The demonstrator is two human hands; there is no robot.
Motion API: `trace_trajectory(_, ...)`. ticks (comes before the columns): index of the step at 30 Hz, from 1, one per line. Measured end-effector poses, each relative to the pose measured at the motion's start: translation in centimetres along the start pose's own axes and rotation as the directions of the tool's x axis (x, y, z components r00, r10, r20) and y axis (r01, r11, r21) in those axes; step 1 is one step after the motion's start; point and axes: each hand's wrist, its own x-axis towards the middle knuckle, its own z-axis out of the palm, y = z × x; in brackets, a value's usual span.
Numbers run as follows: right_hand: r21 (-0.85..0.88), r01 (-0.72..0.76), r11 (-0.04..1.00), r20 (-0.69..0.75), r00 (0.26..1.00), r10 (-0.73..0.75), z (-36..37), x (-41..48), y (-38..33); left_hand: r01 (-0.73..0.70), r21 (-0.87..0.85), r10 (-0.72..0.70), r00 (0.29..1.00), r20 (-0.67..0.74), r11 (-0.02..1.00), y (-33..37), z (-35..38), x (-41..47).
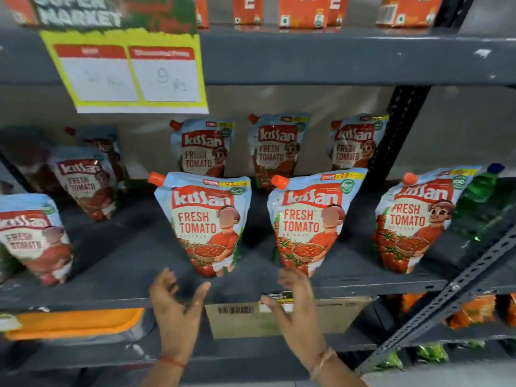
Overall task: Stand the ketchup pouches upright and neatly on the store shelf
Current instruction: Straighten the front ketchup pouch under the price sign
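Observation:
Several Kissan ketchup pouches stand on the dark grey middle shelf (117, 258). In the front row are a centre-left pouch (205, 222), a centre-right pouch (310, 219) and a right pouch (416, 219), all upright. Behind them stand three more, the middle one (276, 149) among them. At the left, a front pouch (36, 236) and a leaning one (86, 182) look blurred. My left hand (174, 311) and my right hand (296, 305) are open at the shelf's front edge, just below the two centre pouches, holding nothing.
A yellow price sign (128, 71) hangs from the upper shelf. A green bottle (480, 196) stands right of the pouches beside a black perforated upright (396, 135). A cardboard box (237, 317) and an orange-lidded tray (75, 322) sit on the shelf below.

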Motion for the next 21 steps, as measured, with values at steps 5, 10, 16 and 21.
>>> trace_trajectory(5,0.194,-0.244,0.950,0.298,0.937,0.180,5.9,6.5,-2.6,-0.052,0.113,-0.016,0.848,0.529,0.992,0.3,-1.5,7.5)
trace_trajectory(10,0.219,-0.273,0.937,0.285,0.936,0.206,8.8,8.4,-2.6,-0.048,0.137,-0.044,0.801,0.598,0.989,-0.2,-1.0,8.9)
trace_trajectory(16,0.175,-0.234,0.956,0.283,0.942,0.179,10.2,7.8,-3.2,-0.078,0.176,-0.039,0.814,0.579,0.981,-1.1,-2.5,9.4)
trace_trajectory(21,0.154,-0.208,0.966,0.292,0.944,0.156,9.6,7.4,-3.9,-0.101,0.186,-0.019,0.832,0.554,0.977,-0.9,-2.5,8.9)
